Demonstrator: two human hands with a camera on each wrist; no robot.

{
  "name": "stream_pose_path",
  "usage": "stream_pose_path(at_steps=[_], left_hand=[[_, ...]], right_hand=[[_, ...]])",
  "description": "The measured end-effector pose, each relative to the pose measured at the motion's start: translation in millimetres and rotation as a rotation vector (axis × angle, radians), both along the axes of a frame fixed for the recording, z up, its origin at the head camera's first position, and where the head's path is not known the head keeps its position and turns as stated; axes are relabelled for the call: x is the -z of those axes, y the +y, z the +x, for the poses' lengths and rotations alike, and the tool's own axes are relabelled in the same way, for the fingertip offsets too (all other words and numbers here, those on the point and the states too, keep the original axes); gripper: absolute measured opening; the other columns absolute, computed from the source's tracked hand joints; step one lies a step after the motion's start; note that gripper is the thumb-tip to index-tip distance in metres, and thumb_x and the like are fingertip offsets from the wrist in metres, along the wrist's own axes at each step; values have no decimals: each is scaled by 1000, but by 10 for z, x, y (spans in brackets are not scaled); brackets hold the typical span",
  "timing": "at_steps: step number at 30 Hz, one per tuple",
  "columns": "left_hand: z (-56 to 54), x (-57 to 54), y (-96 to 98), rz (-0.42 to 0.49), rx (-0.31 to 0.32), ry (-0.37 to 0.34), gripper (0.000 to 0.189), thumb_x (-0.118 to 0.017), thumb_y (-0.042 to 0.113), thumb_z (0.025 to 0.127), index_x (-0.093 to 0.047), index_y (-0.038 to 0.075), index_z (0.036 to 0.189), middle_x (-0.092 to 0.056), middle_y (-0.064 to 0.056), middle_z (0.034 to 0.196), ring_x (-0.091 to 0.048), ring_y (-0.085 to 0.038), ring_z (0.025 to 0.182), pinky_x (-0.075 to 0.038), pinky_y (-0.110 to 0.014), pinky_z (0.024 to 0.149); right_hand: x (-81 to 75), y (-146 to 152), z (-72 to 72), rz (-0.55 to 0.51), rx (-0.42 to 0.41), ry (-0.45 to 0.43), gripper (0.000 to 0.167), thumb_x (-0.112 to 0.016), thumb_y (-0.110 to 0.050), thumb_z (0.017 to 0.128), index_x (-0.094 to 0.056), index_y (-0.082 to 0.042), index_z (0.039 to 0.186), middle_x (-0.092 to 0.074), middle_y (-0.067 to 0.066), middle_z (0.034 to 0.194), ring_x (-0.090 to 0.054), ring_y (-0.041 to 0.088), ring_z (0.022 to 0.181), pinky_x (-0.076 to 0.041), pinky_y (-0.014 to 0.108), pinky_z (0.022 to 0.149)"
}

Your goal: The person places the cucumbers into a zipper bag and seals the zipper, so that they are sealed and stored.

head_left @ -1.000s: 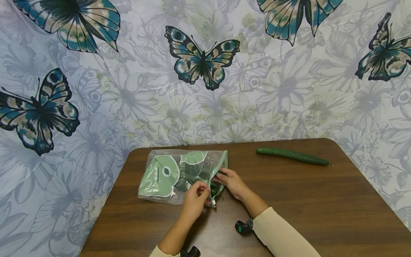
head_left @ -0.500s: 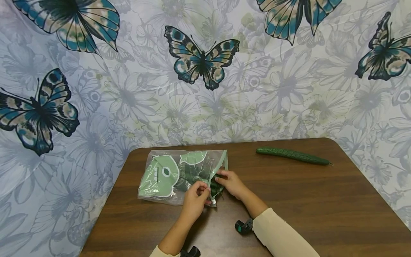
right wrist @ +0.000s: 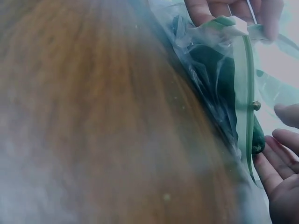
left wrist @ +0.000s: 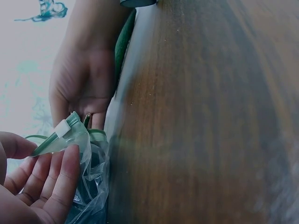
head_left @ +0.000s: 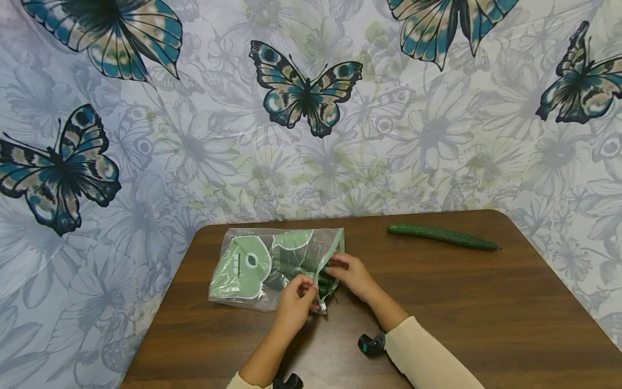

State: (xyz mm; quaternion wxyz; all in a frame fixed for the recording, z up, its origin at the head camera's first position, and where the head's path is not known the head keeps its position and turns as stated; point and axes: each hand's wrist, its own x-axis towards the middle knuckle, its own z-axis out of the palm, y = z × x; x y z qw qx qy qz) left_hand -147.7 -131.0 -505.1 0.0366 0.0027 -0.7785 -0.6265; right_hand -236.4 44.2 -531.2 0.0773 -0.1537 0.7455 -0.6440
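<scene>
A clear zip bag [head_left: 250, 270] with green printing lies flat on the table, its mouth turned to the right. Dark green cucumbers [right wrist: 258, 140] are inside, their ends showing at the mouth. My left hand [head_left: 293, 302] pinches the bag's zip edge at the near corner, beside the white slider [left wrist: 61, 128]. My right hand [head_left: 355, 278] is at the open mouth; in the right wrist view its extended fingers [right wrist: 268, 170] reach a cucumber end, with the thumb held apart. The bag's edge partly hides those fingertips in the head view.
Another long cucumber [head_left: 442, 236] lies at the back right of the brown wooden table [head_left: 437, 292]. A butterfly-patterned cloth [head_left: 311, 173] hangs right behind the table's far edge. Black wrist cameras [head_left: 371, 343] sit on both wrists.
My right hand's fingers have shifted slightly at the bag's mouth, and the thumb has moved a little. The left hand keeps its pinch in place; the bag has hardly moved.
</scene>
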Motion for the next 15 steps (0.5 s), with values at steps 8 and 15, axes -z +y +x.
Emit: stream_pose_path(at_steps=[8, 15], left_hand=[[57, -136, 48, 0, -19, -8, 7, -63, 2, 95, -63, -4, 98, -64, -21, 87, -66, -29, 75, -68, -43, 62], [152, -362, 98, -10, -22, -15, 6, -61, -3, 94, -61, -8, 97, -63, -24, 88, -65, -31, 75, -67, -49, 64]], right_hand=[[-99, 66, 37, -101, 73, -26, 39, -70, -9, 94, -63, 4, 130, -68, 23, 125, -67, 31, 119, -60, 21, 96], [-187, 193, 42, -80, 106, 22, 33, -71, -16, 95, -67, -1, 124, -68, 22, 125, -68, 14, 109, -59, 14, 88]])
